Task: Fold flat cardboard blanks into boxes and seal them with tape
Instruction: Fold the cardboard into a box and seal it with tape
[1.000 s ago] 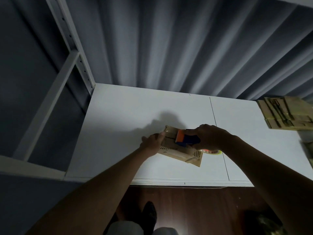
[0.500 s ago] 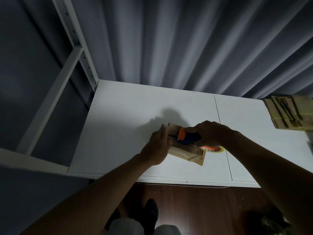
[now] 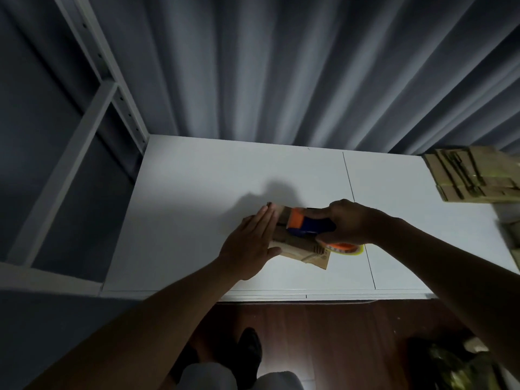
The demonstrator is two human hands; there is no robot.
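A small brown cardboard box (image 3: 302, 247) lies on the white table (image 3: 197, 192), near its front edge. My left hand (image 3: 251, 243) presses flat against the box's left side, fingers straight and together. My right hand (image 3: 350, 222) grips a blue and orange tape dispenser (image 3: 305, 223) that sits on top of the box. The dispenser's orange and yellow tape roll (image 3: 344, 248) shows just below my right hand. Part of the box is hidden under the dispenser and both hands.
A stack of flat cardboard blanks (image 3: 475, 177) sits at the table's far right. A white metal shelf frame (image 3: 92, 114) stands at the left, a grey curtain (image 3: 281, 66) behind the table. Dark wooden floor (image 3: 337, 333) and my shoes lie below the front edge.
My left hand has gone from gripping the box's left end to lying flat along it with straight fingers. The dispenser stays on top of the box under my right hand.
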